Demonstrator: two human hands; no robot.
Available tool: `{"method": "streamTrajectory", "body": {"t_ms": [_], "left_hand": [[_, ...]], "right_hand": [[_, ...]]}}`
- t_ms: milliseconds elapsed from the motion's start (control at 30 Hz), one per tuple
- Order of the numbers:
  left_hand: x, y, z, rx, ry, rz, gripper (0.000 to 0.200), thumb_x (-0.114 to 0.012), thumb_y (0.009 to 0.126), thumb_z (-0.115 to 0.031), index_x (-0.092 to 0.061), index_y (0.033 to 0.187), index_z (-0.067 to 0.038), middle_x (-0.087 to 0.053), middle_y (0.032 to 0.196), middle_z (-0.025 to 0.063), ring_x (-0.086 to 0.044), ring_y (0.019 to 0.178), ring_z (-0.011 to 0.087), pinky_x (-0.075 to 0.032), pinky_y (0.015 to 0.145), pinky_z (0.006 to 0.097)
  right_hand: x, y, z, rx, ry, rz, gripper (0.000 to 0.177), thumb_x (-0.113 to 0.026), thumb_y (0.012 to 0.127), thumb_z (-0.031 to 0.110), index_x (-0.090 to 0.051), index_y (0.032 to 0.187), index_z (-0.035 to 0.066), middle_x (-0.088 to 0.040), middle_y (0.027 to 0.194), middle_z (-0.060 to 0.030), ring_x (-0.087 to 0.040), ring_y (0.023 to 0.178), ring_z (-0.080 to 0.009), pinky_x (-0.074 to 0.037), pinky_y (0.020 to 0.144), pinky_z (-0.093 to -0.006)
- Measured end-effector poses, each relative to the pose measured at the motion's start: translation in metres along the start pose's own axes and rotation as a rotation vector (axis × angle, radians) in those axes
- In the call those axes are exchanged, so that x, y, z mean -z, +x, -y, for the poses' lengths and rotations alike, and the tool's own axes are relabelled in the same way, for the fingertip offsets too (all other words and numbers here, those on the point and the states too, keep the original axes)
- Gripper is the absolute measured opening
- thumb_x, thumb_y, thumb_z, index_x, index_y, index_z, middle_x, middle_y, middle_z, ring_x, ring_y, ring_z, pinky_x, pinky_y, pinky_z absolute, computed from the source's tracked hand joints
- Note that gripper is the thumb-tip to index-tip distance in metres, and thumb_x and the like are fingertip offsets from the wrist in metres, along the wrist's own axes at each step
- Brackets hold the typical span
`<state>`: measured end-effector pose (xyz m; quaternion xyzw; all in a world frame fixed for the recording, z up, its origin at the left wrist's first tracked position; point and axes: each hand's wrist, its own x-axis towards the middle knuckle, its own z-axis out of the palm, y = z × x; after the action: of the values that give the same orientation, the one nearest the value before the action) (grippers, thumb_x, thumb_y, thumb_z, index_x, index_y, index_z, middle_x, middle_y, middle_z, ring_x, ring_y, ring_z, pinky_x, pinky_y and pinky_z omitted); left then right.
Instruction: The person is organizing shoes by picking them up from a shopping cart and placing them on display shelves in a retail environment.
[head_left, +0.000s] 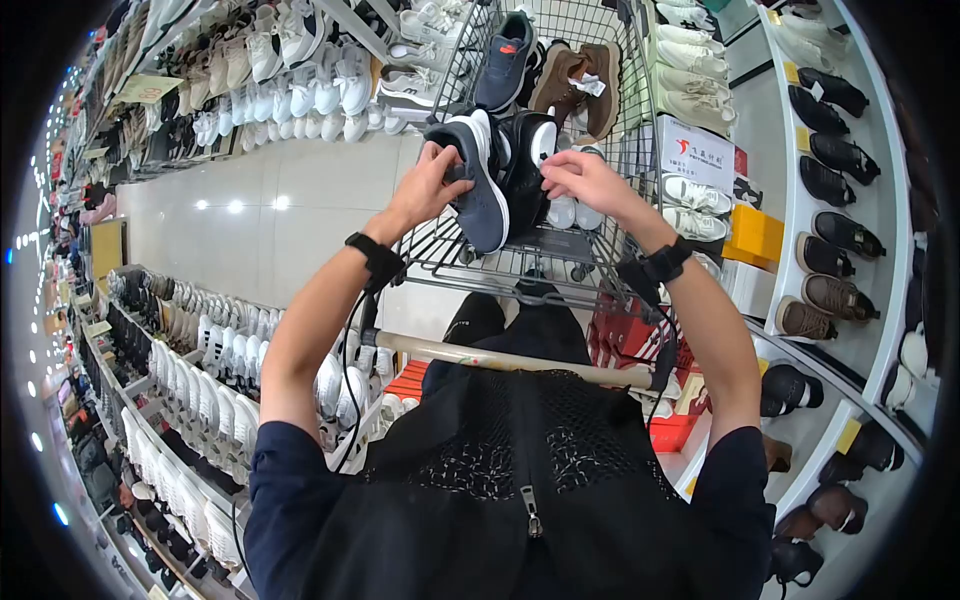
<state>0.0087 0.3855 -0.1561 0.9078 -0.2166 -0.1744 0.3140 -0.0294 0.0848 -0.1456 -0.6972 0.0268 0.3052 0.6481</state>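
Observation:
My left hand grips a dark grey sneaker with a white sole by its collar, fingers curled over the opening. The sneaker is tilted on its side at the near end of a wire shopping cart. Right against it is a black shoe with a white patch. At that shoe's right edge my right hand has its thumb and fingers pinched together; what is between them is too small to make out. Behind lie a navy sneaker with a red label and a pair of brown shoes.
The cart's handle bar crosses in front of my body. Shelves of white shoes stand on the left, and a rack of dark shoes on the right. A yellow box sits beside the cart. Tiled floor shows to the left.

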Motion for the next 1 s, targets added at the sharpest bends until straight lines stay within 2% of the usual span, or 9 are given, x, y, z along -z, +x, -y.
{"method": "streamTrajectory", "body": {"t_ms": [233,367,500,533,633,833,900,933,1000], "left_hand": [[0.04,0.022,-0.048,-0.06,-0.117,-0.015,0.027,-0.074,0.091,-0.018,-0.06,0.107,-0.001,-0.055,0.099,0.0109,-0.059,0.08,0.023,-0.05,0.07,0.0338],[0.069,0.092,-0.074,-0.21,-0.009,-0.147,0.036,-0.077,0.089,-0.026,-0.064,0.115,-0.004,-0.056,0.095,0.009,-0.059,0.075,0.0159,-0.049,0.067,0.0315],[0.057,0.219,-0.074,-0.544,0.067,-0.232,0.042,-0.075,0.089,-0.024,-0.059,0.124,-0.007,-0.061,0.107,0.0149,-0.063,0.091,0.0272,-0.052,0.078,0.0379],[0.057,0.237,-0.099,-0.236,-0.159,-0.043,0.031,-0.074,0.089,-0.016,-0.059,0.112,-0.001,-0.066,0.092,0.0133,-0.064,0.078,0.0202,-0.052,0.07,0.0359],[0.004,0.334,-0.062,-0.359,-0.133,-0.023,0.026,-0.07,0.087,-0.011,-0.06,0.11,-0.001,-0.067,0.085,0.0203,-0.068,0.08,0.0298,-0.052,0.07,0.0402],[-0.081,0.409,0.018,-0.365,0.107,0.048,0.05,-0.071,0.081,-0.014,-0.058,0.128,0.0,-0.068,0.107,0.0284,-0.065,0.104,0.0422,-0.053,0.091,0.045],[-0.083,0.394,0.027,-0.276,0.109,-0.153,0.064,-0.072,0.079,-0.016,-0.052,0.137,0.001,-0.06,0.124,0.033,-0.062,0.11,0.0444,-0.053,0.093,0.0432],[-0.063,0.37,0.007,-0.129,-0.028,-0.059,0.071,-0.072,0.08,-0.016,-0.045,0.143,0.001,-0.041,0.144,0.0363,-0.057,0.118,0.0451,-0.052,0.097,0.0431],[-0.049,0.337,0.012,-0.133,-0.13,-0.036,0.074,-0.072,0.082,-0.019,-0.04,0.147,-0.001,-0.033,0.149,0.0339,-0.058,0.118,0.0419,-0.05,0.1,0.0447]], "right_hand": [[0.017,0.033,0.003,-0.008,-0.027,0.164,0.034,-0.058,0.102,0.03,-0.062,0.123,0.003,-0.069,0.105,-0.0067,-0.069,0.091,-0.0154,-0.051,0.083,-0.0282],[0.059,0.026,0.01,0.059,0.104,-0.033,0.035,-0.056,0.103,0.029,-0.061,0.125,0.002,-0.069,0.105,-0.0069,-0.069,0.096,-0.0159,-0.051,0.089,-0.0293],[0.085,0.013,0.001,0.041,0.207,-0.382,0.034,-0.059,0.102,0.026,-0.061,0.123,-0.001,-0.07,0.105,-0.0077,-0.068,0.094,-0.0153,-0.052,0.086,-0.0288],[0.089,0.01,-0.006,0.029,0.235,-0.446,0.034,-0.062,0.101,0.025,-0.061,0.122,-0.002,-0.07,0.104,-0.0087,-0.068,0.091,-0.015,-0.053,0.083,-0.0281],[0.081,0.001,-0.019,-0.011,0.251,-0.423,0.034,-0.062,0.101,0.024,-0.061,0.121,-0.003,-0.07,0.104,-0.009,-0.068,0.09,-0.0149,-0.052,0.085,-0.0281],[0.07,-0.008,-0.039,-0.084,0.15,-0.327,0.034,-0.063,0.099,0.024,-0.062,0.12,-0.003,-0.069,0.101,-0.0071,-0.068,0.089,-0.0153,-0.052,0.082,-0.0291],[0.07,-0.001,-0.049,-0.062,0.12,-0.284,0.034,-0.063,0.099,0.023,-0.061,0.12,-0.003,-0.069,0.102,-0.0069,-0.067,0.089,-0.0145,-0.052,0.082,-0.0294],[0.069,0.003,-0.048,-0.08,0.093,-0.272,0.042,-0.067,0.096,0.031,-0.062,0.119,-0.003,-0.069,0.102,-0.0085,-0.068,0.091,-0.0174,-0.052,0.084,-0.0321],[0.061,0.018,-0.055,-0.167,-0.03,-0.264,0.049,-0.069,0.094,0.035,-0.06,0.124,-0.003,-0.068,0.108,-0.0121,-0.066,0.097,-0.0191,-0.052,0.088,-0.0325]]}}
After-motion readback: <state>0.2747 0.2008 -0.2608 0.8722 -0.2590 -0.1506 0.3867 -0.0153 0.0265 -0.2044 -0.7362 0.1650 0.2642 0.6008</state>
